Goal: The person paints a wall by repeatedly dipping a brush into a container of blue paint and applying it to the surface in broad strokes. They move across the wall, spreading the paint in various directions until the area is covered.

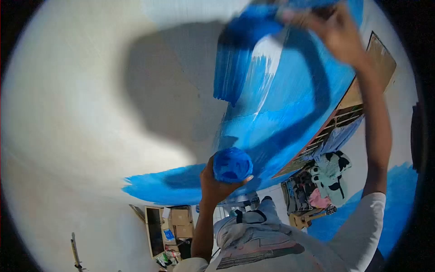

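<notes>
Brush [312,3] up at the top of the view, blurred and partly cut off, grasped in the fingers of the right hand [340,38], with the arm raised high. Cannot tell whether touching the pale expanse [81,113] behind. Just below, a darker blue stroke [233,68] ending in a ragged edge, beside lighter blue paint [290,104] with white streaks showing through. Lower down, near the middle, a blue-smeared cup [232,164] held in the left hand [216,185], fingers closed around the side, mouth facing the camera. Across the pale expanse, a large dark shadow [167,81]. To the right, a barred window [333,120] with blue cloth [340,135]. Farther down, a black-patterned cloth [333,170], a pink cloth [318,198], a guitar [301,221] and, left of the light-coloured shirt [281,247], some cardboard boxes [181,217].
</notes>
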`<action>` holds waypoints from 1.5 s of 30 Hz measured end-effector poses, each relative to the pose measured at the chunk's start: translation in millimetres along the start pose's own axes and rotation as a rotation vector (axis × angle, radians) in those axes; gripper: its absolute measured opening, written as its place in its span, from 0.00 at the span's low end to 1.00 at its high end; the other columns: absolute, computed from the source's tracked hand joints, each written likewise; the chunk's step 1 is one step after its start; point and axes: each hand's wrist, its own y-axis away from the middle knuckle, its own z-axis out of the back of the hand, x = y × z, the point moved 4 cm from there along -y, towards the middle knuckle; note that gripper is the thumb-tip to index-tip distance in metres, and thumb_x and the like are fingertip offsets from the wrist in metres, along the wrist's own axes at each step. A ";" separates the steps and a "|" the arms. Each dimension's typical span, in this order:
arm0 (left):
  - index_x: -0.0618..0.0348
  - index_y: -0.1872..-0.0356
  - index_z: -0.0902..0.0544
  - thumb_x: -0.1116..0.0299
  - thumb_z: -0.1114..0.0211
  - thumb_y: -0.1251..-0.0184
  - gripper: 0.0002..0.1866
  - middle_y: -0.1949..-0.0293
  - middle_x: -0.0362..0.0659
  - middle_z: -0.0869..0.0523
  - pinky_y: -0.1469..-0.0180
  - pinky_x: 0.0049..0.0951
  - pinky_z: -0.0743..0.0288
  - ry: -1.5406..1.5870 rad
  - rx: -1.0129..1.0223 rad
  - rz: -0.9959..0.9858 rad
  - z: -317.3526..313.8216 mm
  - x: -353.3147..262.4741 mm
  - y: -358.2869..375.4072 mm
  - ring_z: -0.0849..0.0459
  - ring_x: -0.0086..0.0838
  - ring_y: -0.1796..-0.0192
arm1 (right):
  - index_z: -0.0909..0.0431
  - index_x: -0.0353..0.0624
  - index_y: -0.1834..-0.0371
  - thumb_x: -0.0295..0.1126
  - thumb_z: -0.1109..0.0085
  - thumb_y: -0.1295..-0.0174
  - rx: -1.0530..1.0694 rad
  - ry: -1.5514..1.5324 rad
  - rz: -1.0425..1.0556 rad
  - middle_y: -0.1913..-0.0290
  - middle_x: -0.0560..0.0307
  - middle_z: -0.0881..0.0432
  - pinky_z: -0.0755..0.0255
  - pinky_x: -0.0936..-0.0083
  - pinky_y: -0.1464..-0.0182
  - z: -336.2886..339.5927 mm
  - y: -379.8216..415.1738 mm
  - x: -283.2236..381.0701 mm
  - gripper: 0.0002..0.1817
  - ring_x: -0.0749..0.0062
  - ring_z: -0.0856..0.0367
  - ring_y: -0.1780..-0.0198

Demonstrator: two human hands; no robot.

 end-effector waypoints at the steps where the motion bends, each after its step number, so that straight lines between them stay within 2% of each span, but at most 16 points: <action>1: 0.63 0.50 0.22 0.47 0.15 0.70 0.44 0.58 0.51 0.13 0.52 0.40 0.18 0.008 -0.017 0.032 4.2 2.0 7.6 0.12 0.40 0.57 | 0.24 0.44 0.55 0.38 0.37 0.36 -0.186 0.267 0.086 0.60 0.59 0.21 0.25 0.75 0.54 20.8 -10.2 15.0 0.13 0.74 0.20 0.58; 2: 0.63 0.49 0.23 0.52 0.14 0.70 0.44 0.57 0.49 0.13 0.50 0.36 0.18 0.008 -0.031 0.023 6.6 3.2 14.4 0.13 0.33 0.55 | 0.22 0.44 0.56 0.38 0.35 0.39 -0.187 -0.267 0.100 0.59 0.55 0.18 0.23 0.71 0.52 40.4 -37.1 -19.7 0.13 0.68 0.18 0.54; 3: 0.63 0.49 0.23 0.52 0.14 0.70 0.44 0.57 0.49 0.13 0.50 0.36 0.18 0.021 -0.035 0.039 10.3 9.0 22.2 0.13 0.33 0.55 | 0.20 0.43 0.59 0.33 0.36 0.39 -0.613 0.186 -0.029 0.61 0.55 0.17 0.22 0.69 0.55 47.6 -23.5 19.8 0.08 0.66 0.17 0.56; 7: 0.60 0.49 0.23 0.54 0.14 0.69 0.42 0.57 0.46 0.14 0.49 0.36 0.20 0.065 -0.108 0.198 29.4 26.7 62.8 0.15 0.33 0.55 | 0.43 0.35 0.41 0.27 0.40 0.35 -0.223 -0.483 0.425 0.48 0.33 0.25 0.16 0.61 0.61 98.1 -17.4 -44.2 0.25 0.58 0.20 0.59; 10: 0.59 0.49 0.23 0.56 0.13 0.72 0.42 0.56 0.44 0.15 0.48 0.36 0.22 0.110 -0.250 0.252 44.2 48.1 86.1 0.16 0.33 0.54 | 0.39 0.41 0.35 0.37 0.38 0.40 -0.078 0.014 0.351 0.45 0.44 0.23 0.22 0.68 0.63 10.4 99.8 -16.2 0.32 0.70 0.23 0.60; 13: 0.58 0.49 0.23 0.58 0.13 0.74 0.43 0.56 0.44 0.15 0.48 0.36 0.22 -0.040 -0.269 0.271 61.2 53.7 102.7 0.16 0.33 0.54 | 0.35 0.47 0.29 0.46 0.35 0.45 0.181 0.365 0.818 0.41 0.55 0.21 0.27 0.74 0.65 -123.4 199.2 5.3 0.40 0.81 0.25 0.61; 15: 0.58 0.50 0.23 0.60 0.13 0.74 0.42 0.57 0.44 0.15 0.48 0.36 0.22 -0.032 -0.272 0.312 65.7 53.3 104.0 0.16 0.33 0.54 | 0.16 0.41 0.63 0.18 0.33 0.48 0.391 -0.549 -0.058 0.58 0.50 0.14 0.22 0.71 0.50 -174.6 211.7 19.0 0.09 0.68 0.14 0.55; 17: 0.58 0.51 0.23 0.62 0.13 0.74 0.41 0.57 0.44 0.15 0.49 0.36 0.23 0.011 -0.309 0.385 68.9 53.4 108.3 0.16 0.33 0.54 | 0.17 0.40 0.62 0.19 0.33 0.47 0.414 -0.794 -0.220 0.58 0.49 0.13 0.22 0.72 0.50 -211.4 239.9 7.9 0.10 0.68 0.14 0.55; 27: 0.60 0.50 0.23 0.61 0.13 0.73 0.41 0.56 0.45 0.16 0.48 0.37 0.22 -0.055 -0.290 0.270 72.0 64.0 110.7 0.16 0.34 0.54 | 0.12 0.50 0.66 0.22 0.40 0.48 0.205 0.084 0.313 0.63 0.59 0.14 0.25 0.77 0.67 -109.7 125.2 -8.2 0.11 0.73 0.15 0.65; 28: 0.60 0.50 0.23 0.61 0.13 0.73 0.41 0.56 0.45 0.16 0.48 0.37 0.22 -0.051 -0.293 0.270 70.1 66.0 111.3 0.16 0.34 0.54 | 0.13 0.53 0.59 0.22 0.43 0.46 0.251 -0.028 0.034 0.62 0.61 0.14 0.27 0.77 0.65 -86.1 112.8 -28.6 0.16 0.74 0.16 0.63; 30: 0.60 0.49 0.24 0.59 0.13 0.71 0.42 0.56 0.45 0.16 0.49 0.37 0.22 -0.028 -0.311 0.223 65.6 69.4 113.2 0.16 0.35 0.55 | 0.20 0.50 0.45 0.25 0.49 0.37 0.053 0.648 0.365 0.51 0.57 0.14 0.25 0.71 0.57 -27.7 77.6 -65.8 0.18 0.72 0.16 0.57; 31: 0.60 0.49 0.24 0.59 0.13 0.71 0.42 0.56 0.45 0.16 0.49 0.37 0.22 -0.024 -0.313 0.220 63.5 72.0 112.4 0.16 0.35 0.55 | 0.26 0.47 0.38 0.27 0.53 0.33 -0.161 -0.218 0.278 0.47 0.55 0.16 0.25 0.69 0.48 9.9 48.5 -93.6 0.20 0.68 0.17 0.50; 33: 0.62 0.50 0.23 0.58 0.13 0.69 0.40 0.58 0.46 0.16 0.52 0.35 0.21 -0.105 -0.299 0.117 59.4 70.6 110.7 0.16 0.34 0.56 | 0.25 0.30 0.43 0.33 0.49 0.29 -0.246 0.851 0.266 0.50 0.48 0.18 0.28 0.74 0.45 91.1 3.4 -107.1 0.18 0.68 0.19 0.51; 35: 0.63 0.50 0.23 0.57 0.13 0.69 0.41 0.58 0.47 0.15 0.52 0.36 0.21 -0.082 -0.306 0.135 57.2 64.0 108.8 0.16 0.35 0.56 | 0.26 0.30 0.42 0.33 0.48 0.30 -0.448 0.645 0.275 0.49 0.48 0.19 0.28 0.74 0.45 117.1 -20.5 -99.8 0.19 0.68 0.19 0.51; 40: 0.60 0.47 0.25 0.56 0.13 0.70 0.44 0.56 0.47 0.15 0.50 0.37 0.21 -0.057 -0.267 0.160 53.9 75.0 119.7 0.15 0.35 0.54 | 0.28 0.30 0.40 0.34 0.47 0.31 -0.481 0.512 0.330 0.47 0.47 0.20 0.28 0.74 0.44 44.4 14.3 -70.9 0.21 0.68 0.20 0.50; 45: 0.62 0.47 0.24 0.54 0.13 0.72 0.45 0.57 0.47 0.14 0.52 0.37 0.20 -0.003 -0.265 0.234 60.2 76.4 129.1 0.14 0.36 0.56 | 0.33 0.32 0.34 0.35 0.41 0.36 0.150 0.234 0.212 0.40 0.46 0.26 0.28 0.72 0.43 -102.0 129.2 -22.5 0.29 0.65 0.21 0.46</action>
